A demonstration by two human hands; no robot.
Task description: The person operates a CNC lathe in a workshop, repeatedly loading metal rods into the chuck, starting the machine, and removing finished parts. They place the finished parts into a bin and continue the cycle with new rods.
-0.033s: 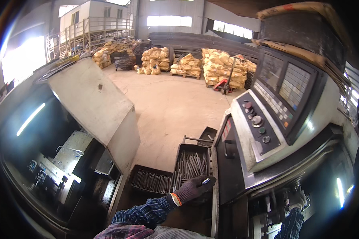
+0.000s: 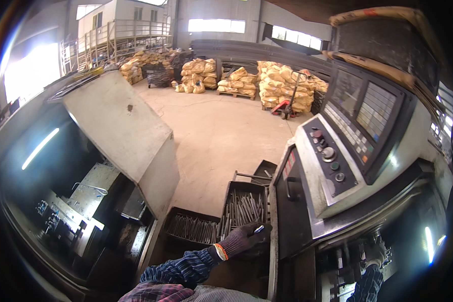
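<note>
My left hand (image 2: 240, 239), in a dark purple glove with an orange-and-white cuff, is closed just over the near end of a black bin. The bright end of a small metal piece (image 2: 259, 229) pokes out of its fingers; the rest is hidden in the glove. Metal rods (image 2: 243, 207) fill that bin (image 2: 228, 189). Inside the right-hand machine, my gloved right hand (image 2: 374, 258) is up against a round metal fixture (image 2: 385, 251). That area is dim, and its fingers cannot be made out.
A second bin of rods (image 2: 191, 227) stands to the left. The control panel (image 2: 332, 156) and its cabinet rise on the right; an open machine (image 2: 90, 191) flanks the left. Yellow sacks (image 2: 282, 85) and a red pallet truck (image 2: 286, 108) stand farther back.
The whole view has shifted very slightly. Both hands stay where they were against the bin and the fixture.
</note>
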